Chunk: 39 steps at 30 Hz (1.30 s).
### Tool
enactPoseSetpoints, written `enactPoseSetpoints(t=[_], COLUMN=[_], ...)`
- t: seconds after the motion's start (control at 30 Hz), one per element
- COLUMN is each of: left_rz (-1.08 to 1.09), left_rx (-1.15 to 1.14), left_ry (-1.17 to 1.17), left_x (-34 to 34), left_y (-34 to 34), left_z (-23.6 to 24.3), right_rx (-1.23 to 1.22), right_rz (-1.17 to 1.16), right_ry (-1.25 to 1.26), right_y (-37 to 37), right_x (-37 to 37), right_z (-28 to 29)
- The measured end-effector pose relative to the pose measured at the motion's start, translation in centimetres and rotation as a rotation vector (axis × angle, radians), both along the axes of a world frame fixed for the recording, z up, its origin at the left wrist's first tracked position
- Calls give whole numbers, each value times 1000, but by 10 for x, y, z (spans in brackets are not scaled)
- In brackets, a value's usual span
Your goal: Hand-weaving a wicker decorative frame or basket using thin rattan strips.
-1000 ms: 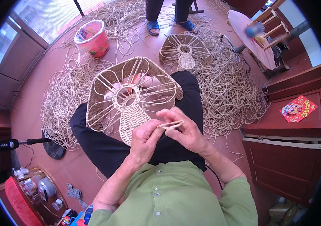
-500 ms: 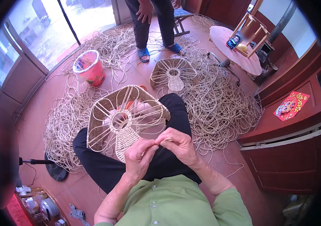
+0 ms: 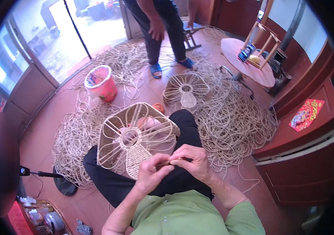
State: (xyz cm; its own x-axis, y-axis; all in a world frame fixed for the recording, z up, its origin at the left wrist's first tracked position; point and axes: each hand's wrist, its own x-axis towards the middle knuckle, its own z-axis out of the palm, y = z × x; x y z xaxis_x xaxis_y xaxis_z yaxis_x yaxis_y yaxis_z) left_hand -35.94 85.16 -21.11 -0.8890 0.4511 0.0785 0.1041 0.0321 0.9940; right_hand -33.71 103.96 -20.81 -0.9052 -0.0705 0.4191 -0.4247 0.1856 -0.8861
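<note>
Hands pinching a thin rattan strand beside a half-woven frame

The pale, fan-shaped woven rattan frame is resting on the person's lap; at its 4 o'clock, the left hand and right hand are both gripping a thin tan rattan strand, with loose coiled rattan cord lying around at 2 o'clock.

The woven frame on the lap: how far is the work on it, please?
Done: the handle-like base and the rim of the woven frame look wrapped with cord. In hand: the left hand and right hand pinch a thin strand between them, just beside the base. Left: the frame's spokes are open, with gaps between them, and much loose cord lies on the floor.
</note>
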Motion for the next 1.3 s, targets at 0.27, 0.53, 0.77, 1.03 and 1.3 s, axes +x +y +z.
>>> enactPoseSetpoints(t=[0.27,0.53,0.77,1.03,1.3], left_rz=[66,0,-48,29,453], left_rx=[-191,109,154,-90,143], left_ry=[332,-150,-256,57,46], left_x=[2,1,1,-1,-5], left_y=[5,-5,-7,-14,-53], left_z=[7,-3,7,-10,1], right_rx=[536,-130,-133,-526,-847], right_rz=[-230,103,176,154,-71], right_ry=[371,-146,-28,-325,-545], right_y=[-6,-12,-8,-26,-1], right_x=[-6,-2,-3,3,-21], right_z=[4,11,-8,-15,-51])
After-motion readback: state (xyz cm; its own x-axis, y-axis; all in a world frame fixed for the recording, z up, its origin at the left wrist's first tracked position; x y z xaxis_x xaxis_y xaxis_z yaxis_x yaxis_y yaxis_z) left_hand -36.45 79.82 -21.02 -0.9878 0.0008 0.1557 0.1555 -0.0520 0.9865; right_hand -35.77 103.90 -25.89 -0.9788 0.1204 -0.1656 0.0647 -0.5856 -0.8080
